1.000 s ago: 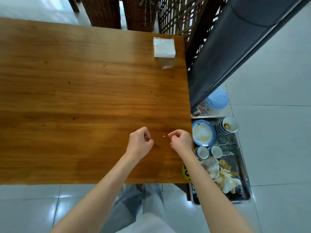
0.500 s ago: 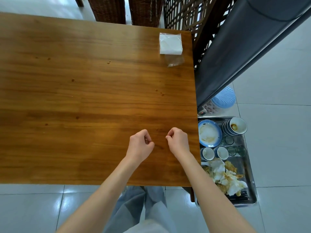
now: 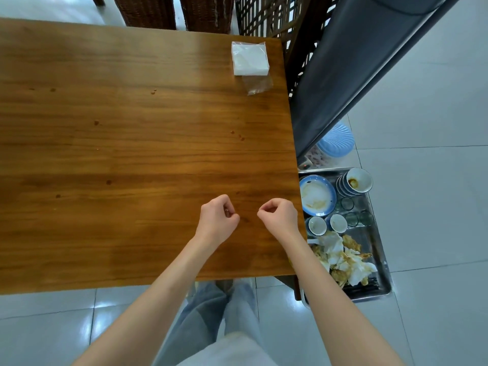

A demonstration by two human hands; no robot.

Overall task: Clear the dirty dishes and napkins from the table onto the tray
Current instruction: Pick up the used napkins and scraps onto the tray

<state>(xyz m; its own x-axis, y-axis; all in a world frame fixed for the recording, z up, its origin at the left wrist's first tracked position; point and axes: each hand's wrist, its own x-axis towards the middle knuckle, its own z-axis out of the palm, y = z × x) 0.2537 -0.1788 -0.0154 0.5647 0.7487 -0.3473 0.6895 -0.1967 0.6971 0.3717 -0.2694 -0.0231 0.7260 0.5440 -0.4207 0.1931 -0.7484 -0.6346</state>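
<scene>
Both hands are hovering over the bench (image 3: 132, 154), left grip (image 3: 217, 220) and right grip (image 3: 278, 219) curling closed, holding nothing visible.

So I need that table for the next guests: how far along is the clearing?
Nearly done. The plate, stacked bowls, cups and dirty napkins already sit on the tray. Both the left hand and right hand are curled above the table, holding nothing visible. Left: only a clean wrapped napkin pack and small spots.
</scene>
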